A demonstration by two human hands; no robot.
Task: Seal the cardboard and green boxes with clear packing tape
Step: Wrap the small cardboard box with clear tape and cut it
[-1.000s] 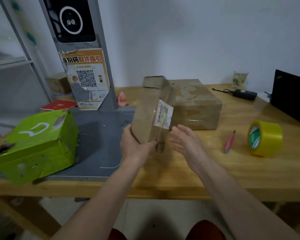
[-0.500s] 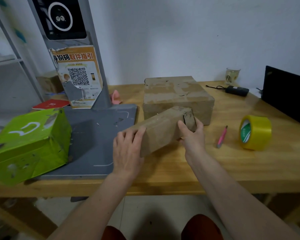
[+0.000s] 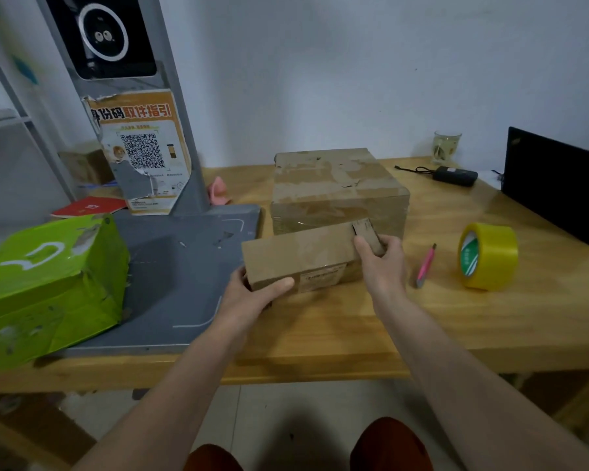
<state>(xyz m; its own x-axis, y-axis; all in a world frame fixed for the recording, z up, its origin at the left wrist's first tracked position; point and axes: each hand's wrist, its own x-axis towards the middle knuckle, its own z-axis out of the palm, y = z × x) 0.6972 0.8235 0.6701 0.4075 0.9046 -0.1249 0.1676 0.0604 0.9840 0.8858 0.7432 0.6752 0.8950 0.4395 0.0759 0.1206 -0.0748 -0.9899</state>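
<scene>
Both hands hold the small cardboard box [image 3: 303, 258] by its ends. Left hand [image 3: 249, 297] grips the near-left corner, thumb laid along the front face and fingers hidden behind that end. Right hand [image 3: 383, 261] clasps the right end, thumb pressed on the top face beside a loose end flap [image 3: 368, 234] that stands up at the far-right corner. Box lies lengthwise at the centre of the wooden table [image 3: 456, 321], a printed label on its front face; whether it rests on the table or is held just above cannot be told.

At 12 o'clock of it, just beside or touching, stands the large cardboard box [image 3: 337, 188], clear tape over its worn top and front. At 3 o'clock, near the right hand, lies a pink utility knife [image 3: 426, 265]; further at 3 o'clock the roll of packing tape [image 3: 488, 256] stands on edge, yellowish with a green and white core label. At 9 o'clock, well apart, the green box [image 3: 48, 283] sits tilted on the edge of a grey scanner base [image 3: 184, 277], its surface scuffed.

At 11 o'clock a grey post [image 3: 123, 96] carries a camera unit and a torn orange QR-code notice [image 3: 140, 151]. At 2 o'clock: a glass [image 3: 446, 146], a black adapter with cord [image 3: 454, 175], and a dark laptop screen [image 3: 558, 185] at the right edge.
</scene>
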